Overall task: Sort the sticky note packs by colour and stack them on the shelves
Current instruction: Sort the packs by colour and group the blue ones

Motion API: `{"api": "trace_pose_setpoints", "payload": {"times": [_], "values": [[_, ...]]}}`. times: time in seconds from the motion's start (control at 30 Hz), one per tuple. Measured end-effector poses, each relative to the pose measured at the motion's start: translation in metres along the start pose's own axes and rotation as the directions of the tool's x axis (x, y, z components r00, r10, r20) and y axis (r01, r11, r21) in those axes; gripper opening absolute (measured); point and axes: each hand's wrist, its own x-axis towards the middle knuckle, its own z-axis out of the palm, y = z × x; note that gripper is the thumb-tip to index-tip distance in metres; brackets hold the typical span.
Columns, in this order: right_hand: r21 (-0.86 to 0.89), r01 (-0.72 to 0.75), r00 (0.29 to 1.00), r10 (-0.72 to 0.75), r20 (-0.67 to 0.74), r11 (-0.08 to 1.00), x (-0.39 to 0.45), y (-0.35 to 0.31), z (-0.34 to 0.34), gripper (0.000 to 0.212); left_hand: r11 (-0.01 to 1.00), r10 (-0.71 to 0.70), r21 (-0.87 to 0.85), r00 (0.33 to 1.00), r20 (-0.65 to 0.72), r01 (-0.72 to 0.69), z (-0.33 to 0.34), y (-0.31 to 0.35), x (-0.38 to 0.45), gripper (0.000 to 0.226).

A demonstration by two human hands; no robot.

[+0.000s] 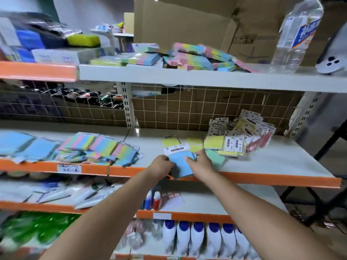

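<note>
Together, the left hand [161, 164] and right hand [200, 162] grip a blue sticky note pack [181, 163] by its side edges, fingers curled, over the front lip of the middle shelf [281, 162]. Its white header card reads "STICKY NOTE". Yellow packs [214, 142] lie just behind.

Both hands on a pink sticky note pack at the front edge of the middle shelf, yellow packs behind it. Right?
Not quite: the pack is blue, not pink, as the head view shows. Both the left hand and right hand hold it at the front edge of the middle shelf, with yellow packs behind it.
</note>
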Motion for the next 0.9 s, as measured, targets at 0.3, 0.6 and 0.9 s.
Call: {"api": "trace_pose_setpoints", "payload": {"times": [0.3,0.6,0.9], "values": [[-0.075,0.215,0.975,-0.209,0.075,0.974,-0.025,-0.067,0.089,0.036,0.999,0.011,-0.033,0.977,-0.212,-0.018,-0.095,-0.036,-0.030,0.007],[0.066,0.281,0.953,-0.286,0.096,0.957,-0.024,-0.120,0.175,0.028,0.997,-0.029,-0.080,0.945,-0.326,0.003,-0.186,-0.071,-0.024,0.017],[0.269,0.225,0.969,-0.244,0.041,0.936,-0.010,-0.194,0.261,0.034,0.962,-0.078,-0.271,0.910,-0.406,-0.038,-0.283,-0.083,0.003,0.031]]}}
